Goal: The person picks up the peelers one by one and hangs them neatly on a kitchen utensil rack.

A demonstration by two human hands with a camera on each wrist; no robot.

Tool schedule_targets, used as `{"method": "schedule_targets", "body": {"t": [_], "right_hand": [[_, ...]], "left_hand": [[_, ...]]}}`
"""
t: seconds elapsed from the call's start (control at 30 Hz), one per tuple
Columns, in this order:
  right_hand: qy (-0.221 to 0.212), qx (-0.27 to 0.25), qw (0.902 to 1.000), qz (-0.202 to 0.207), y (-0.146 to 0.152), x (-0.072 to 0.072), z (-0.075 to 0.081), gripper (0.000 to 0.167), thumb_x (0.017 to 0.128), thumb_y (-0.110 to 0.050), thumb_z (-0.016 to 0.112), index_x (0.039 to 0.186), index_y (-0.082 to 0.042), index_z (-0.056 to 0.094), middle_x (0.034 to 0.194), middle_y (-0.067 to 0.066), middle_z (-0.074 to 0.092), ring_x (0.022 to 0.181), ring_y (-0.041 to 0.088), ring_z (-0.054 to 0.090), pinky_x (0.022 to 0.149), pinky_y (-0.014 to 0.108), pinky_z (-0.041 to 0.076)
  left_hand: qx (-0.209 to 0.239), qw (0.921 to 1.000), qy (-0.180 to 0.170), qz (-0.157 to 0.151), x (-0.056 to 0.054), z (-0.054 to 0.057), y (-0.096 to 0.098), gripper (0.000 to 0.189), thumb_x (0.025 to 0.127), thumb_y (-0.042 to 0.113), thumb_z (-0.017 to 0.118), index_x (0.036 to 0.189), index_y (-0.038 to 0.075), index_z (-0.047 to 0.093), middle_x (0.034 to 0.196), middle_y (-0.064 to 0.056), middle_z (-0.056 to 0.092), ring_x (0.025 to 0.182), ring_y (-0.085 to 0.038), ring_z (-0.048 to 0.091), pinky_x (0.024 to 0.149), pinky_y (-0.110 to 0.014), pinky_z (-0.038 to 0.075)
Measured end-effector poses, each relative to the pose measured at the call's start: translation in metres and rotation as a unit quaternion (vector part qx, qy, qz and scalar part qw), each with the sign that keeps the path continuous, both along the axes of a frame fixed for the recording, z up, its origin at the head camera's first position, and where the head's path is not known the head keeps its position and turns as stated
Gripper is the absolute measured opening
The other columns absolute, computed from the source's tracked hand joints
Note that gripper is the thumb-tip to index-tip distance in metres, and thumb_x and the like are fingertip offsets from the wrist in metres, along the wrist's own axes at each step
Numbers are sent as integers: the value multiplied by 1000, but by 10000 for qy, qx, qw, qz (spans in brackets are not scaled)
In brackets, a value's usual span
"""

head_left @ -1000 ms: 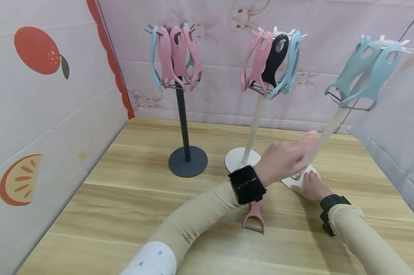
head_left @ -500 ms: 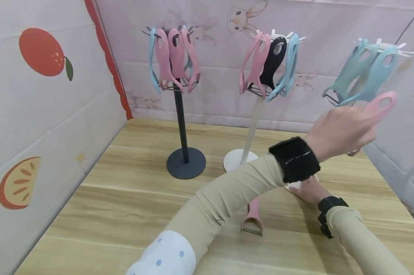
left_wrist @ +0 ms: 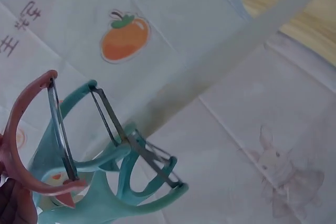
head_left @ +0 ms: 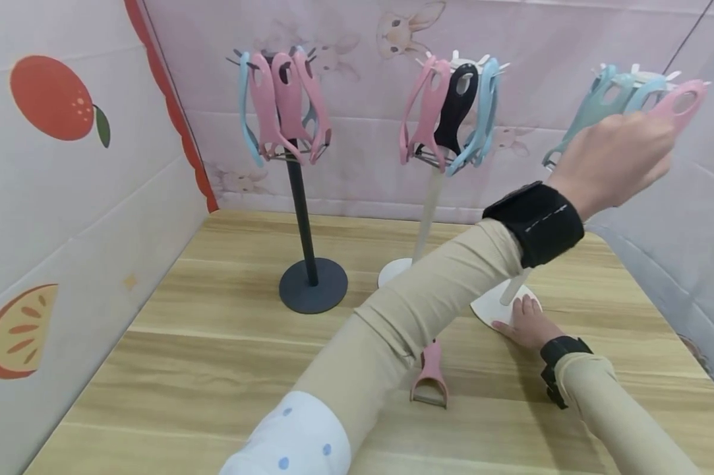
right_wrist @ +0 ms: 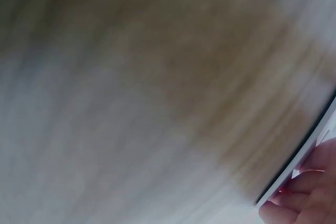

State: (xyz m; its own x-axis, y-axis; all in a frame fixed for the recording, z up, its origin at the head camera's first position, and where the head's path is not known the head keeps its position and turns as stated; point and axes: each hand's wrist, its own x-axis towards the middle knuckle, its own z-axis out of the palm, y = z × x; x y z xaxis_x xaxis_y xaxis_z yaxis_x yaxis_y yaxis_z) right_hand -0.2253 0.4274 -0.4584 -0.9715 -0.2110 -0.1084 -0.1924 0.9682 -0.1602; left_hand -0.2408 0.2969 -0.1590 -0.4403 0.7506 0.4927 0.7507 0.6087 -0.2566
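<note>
My left hand (head_left: pixel 620 155) grips a pink peeler (head_left: pixel 668 112), its holed handle end sticking up past the fist at the top of the right white stand. In the left wrist view the pink peeler's curved head and blade (left_wrist: pixel 20 169) sit beside several blue-green peelers (left_wrist: pixel 113 198) hanging from that stand. Fingers of my left hand hide part of the peeler, and whether it touches a hook cannot be told. My right hand (head_left: pixel 531 323) rests with fingers extended on the round white base (head_left: pixel 493 305); the right wrist view shows its fingertips at the base's edge.
A black stand (head_left: pixel 300 218) and a middle white stand (head_left: pixel 429 204) carry several pink, blue and black peelers. Another pink peeler (head_left: pixel 431 369) lies on the wooden table (head_left: pixel 202 369), partly under the left forearm. Printed cloth walls (head_left: pixel 357 132) enclose the back and sides.
My left hand has risen to the right, carrying the pink peeler from low beside the right stand's pole up to its hooks. My right hand stays on the base.
</note>
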Motion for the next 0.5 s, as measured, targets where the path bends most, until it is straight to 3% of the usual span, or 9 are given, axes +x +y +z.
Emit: {"method": "schedule_targets", "body": {"t": [0.1,0.27,0.33,0.5], "right_hand": [[105,60,9999,67,6,-1,-8,111,85,-74,21,116,33,29,121,55,26,119,62,25,102,59,21],[159,82,9998,123,9,-2,-14,128,71,-84,1,115,33,30,121,55,25,119,63,24,102,61,20],[189,116,9997,142,10,-3,-15,129,70,-84,-1,116,33,30,121,55,25,119,63,24,102,61,20],[282,165,9992,231,10,-9,-18,126,74,-82,1,116,33,31,121,55,26,119,62,25,102,60,21]], "left_hand": [[-54,9997,216,-38,0,4,5,33,99,25,31,125,23,52,94,16,48,74,2,37,66,-5,37],[-222,9987,462,33,1,8,13,36,102,19,23,123,26,52,81,16,35,72,2,34,60,-8,30],[-308,9978,585,75,1,9,16,39,102,15,21,122,27,52,75,11,26,69,1,31,55,-10,25],[-343,9953,850,312,0,10,21,45,100,7,21,118,30,54,71,10,22,62,-1,24,46,-11,19]]}}
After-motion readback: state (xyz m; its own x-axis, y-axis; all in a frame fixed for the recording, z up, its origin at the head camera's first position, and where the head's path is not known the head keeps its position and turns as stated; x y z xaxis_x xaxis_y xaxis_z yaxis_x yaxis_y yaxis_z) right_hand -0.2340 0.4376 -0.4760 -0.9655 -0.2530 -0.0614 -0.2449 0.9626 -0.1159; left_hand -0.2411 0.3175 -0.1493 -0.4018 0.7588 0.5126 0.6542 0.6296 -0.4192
